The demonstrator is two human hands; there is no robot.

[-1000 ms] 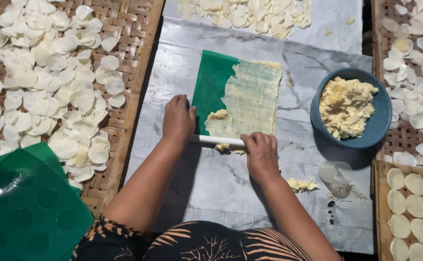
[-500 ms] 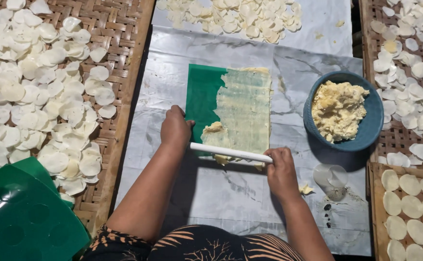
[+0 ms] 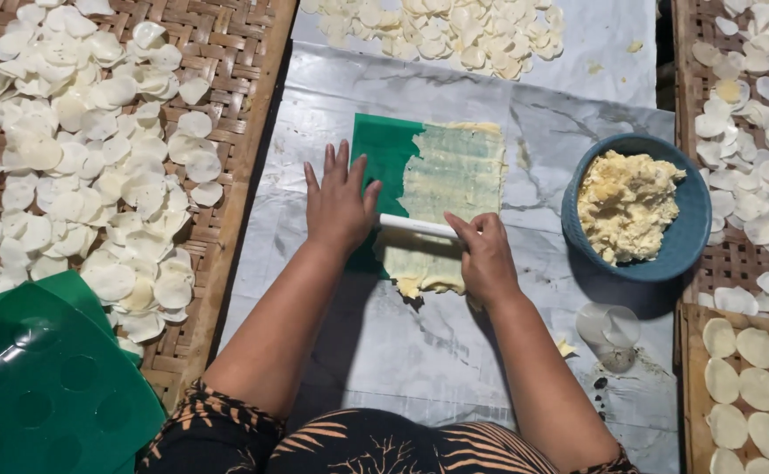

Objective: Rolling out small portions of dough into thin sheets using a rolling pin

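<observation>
On the far left, pale round discs (image 3: 95,158) are drying on a woven bamboo tray (image 3: 235,53), and a green plastic mould sheet (image 3: 42,386) is lying at the near left corner. Toward the middle, the left hand (image 3: 339,204) is pressing flat, fingers spread and unclenched, on the left end of a white rolling tube (image 3: 418,226). The right hand (image 3: 486,256) is resting loosely curled over the tube's right end, palm bearing down rather than gripping. The tube is lying across a green sheet (image 3: 384,158) spread on the marble-patterned table cover (image 3: 332,105), with thin yellow dough (image 3: 455,175) flattened over most of it. To roll well, both palms probably need even pressure so the dough is thinning uniformly and staying on the sheet; the near edge looks ragged. To the right, a blue bowl (image 3: 692,241) is holding more dough, beside another tray of discs (image 3: 753,386).
</observation>
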